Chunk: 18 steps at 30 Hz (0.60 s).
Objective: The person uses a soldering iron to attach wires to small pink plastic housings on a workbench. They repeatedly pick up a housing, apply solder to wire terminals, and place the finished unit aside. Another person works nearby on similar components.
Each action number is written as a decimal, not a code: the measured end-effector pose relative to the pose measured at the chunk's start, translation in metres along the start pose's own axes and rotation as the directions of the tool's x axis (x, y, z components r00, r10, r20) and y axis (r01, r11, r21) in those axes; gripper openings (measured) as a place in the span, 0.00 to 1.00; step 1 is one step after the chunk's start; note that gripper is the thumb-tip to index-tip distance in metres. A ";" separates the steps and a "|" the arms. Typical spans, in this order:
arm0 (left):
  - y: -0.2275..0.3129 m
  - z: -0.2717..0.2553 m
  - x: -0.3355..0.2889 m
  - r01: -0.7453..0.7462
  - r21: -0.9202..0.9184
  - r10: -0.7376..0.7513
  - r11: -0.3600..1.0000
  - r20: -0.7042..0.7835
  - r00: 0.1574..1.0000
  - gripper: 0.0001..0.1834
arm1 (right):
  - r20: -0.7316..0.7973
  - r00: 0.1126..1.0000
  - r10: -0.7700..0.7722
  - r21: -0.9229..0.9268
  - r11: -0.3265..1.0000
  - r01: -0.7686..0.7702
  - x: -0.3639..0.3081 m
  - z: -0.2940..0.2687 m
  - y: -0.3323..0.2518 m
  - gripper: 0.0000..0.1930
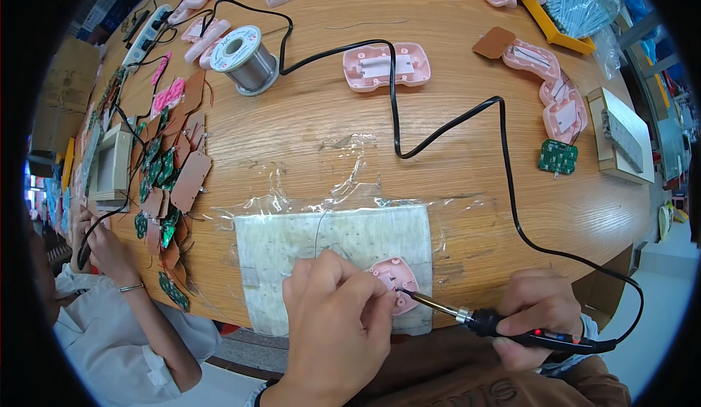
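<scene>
Cannot fully see rounded pink plastic shell (401,270) on pale rectangular mat (274,261), partly behind bare left hand (336,319).

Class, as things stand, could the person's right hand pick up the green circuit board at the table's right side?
Probably not: the right hand is wrapped around the soldering iron, whose black cord also runs between that hand and the green circuit board.
</scene>
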<state>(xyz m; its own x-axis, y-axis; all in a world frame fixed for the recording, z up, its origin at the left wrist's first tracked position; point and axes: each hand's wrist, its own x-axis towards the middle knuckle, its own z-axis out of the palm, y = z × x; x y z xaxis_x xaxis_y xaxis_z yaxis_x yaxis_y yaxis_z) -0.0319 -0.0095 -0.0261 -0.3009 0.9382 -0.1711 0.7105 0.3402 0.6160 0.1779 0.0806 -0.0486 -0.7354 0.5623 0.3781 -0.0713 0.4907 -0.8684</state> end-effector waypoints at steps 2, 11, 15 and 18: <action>0.000 0.000 0.000 -0.002 -0.001 0.002 1.000 -0.001 1.000 0.06 | 0.017 1.000 0.000 -0.027 1.000 0.001 0.000 0.000 -0.002 0.13; 0.000 -0.001 0.000 -0.017 0.019 0.016 1.000 0.014 1.000 0.06 | -0.066 0.998 -0.011 0.029 1.000 0.013 0.001 -0.006 -0.002 0.11; 0.001 -0.002 0.001 -0.014 0.015 0.014 1.000 0.011 1.000 0.05 | -0.079 0.997 -0.009 0.025 1.000 0.011 0.001 -0.006 -0.002 0.11; 0.001 -0.002 0.001 -0.027 0.033 0.026 0.999 0.010 1.000 0.05 | -0.068 0.998 -0.006 0.023 1.000 0.007 0.000 -0.007 -0.002 0.11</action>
<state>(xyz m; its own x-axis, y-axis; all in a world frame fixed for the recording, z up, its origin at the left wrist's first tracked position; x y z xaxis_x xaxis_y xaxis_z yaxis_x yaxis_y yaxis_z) -0.0328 -0.0083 -0.0240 -0.2754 0.9474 -0.1629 0.7389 0.3170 0.5946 0.1829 0.0847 -0.0444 -0.6874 0.6036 0.4039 -0.0922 0.4792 -0.8729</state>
